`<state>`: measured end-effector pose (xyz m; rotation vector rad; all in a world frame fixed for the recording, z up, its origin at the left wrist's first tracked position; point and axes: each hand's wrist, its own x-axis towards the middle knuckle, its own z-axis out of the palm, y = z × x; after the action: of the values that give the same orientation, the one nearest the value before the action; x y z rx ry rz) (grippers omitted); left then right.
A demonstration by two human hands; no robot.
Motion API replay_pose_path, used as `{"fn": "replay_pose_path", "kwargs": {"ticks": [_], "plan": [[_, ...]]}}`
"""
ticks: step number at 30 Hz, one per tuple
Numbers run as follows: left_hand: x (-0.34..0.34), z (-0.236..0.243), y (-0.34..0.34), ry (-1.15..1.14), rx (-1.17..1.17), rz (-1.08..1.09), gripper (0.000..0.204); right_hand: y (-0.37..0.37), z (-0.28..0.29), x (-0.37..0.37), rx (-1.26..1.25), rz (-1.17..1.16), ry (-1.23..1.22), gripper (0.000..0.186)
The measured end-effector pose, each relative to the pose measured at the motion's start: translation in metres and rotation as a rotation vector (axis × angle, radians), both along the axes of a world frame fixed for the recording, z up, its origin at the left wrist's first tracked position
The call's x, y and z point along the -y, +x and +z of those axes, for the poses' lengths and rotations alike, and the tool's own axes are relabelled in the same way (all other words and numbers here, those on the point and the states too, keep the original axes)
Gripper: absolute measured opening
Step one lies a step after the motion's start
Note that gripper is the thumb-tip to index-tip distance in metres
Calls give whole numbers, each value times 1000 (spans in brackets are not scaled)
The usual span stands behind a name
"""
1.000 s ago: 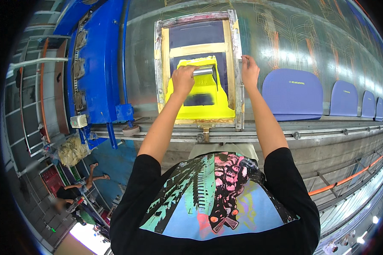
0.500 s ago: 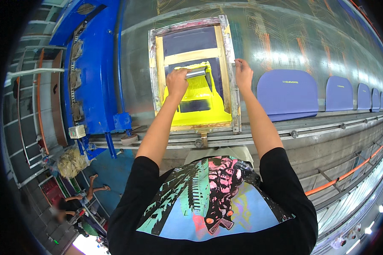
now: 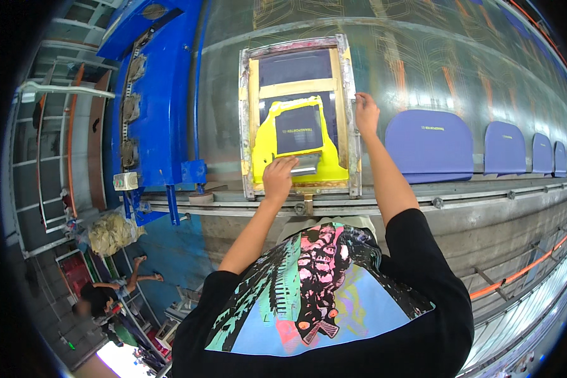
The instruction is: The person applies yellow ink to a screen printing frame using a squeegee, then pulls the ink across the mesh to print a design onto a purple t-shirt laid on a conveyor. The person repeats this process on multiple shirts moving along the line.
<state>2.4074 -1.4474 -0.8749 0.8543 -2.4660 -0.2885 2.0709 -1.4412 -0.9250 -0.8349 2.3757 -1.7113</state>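
A screen-printing frame (image 3: 245, 113) with a metal rim and a dark mesh lies on the long table in front of me. Bright yellow ink (image 3: 264, 142) is spread around a dark rectangular patch (image 3: 298, 129) of the mesh that bears a small line of print. My left hand (image 3: 280, 179) is closed around a squeegee (image 3: 306, 164), which rests at the near end of the mesh in the ink. At the frame's right rim, my right hand (image 3: 366, 116) has its fingers closed on the edge.
Several purple round-cornered panels (image 3: 429, 148) lie in a row to the right. A metal rail (image 3: 397, 206) runs along the table's near edge. Blue machinery (image 3: 160, 94) stands at the left, with a crumpled bundle (image 3: 112, 233) below. Another person (image 3: 97, 297) is at the lower left.
My left hand has drawn the squeegee toward me, from the mesh's middle to its near end. Ink has been wiped off the central patch. The right hand stays at the rim.
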Motion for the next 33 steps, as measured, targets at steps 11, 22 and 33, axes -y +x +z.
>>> {"fn": "replay_pose_path", "kwargs": {"ticks": [11,22,33], "plan": [[75,0,112,473,-631,591,42,54,46,20,23,26,-170,20],[88,5,-361,1629,-401,-98,64,-249,120,-319,-184,-713,-162,19],[-855,217,-1233,1314,1157,-2054,73,-461,253,-720,-905,-2620,-886,26]]}}
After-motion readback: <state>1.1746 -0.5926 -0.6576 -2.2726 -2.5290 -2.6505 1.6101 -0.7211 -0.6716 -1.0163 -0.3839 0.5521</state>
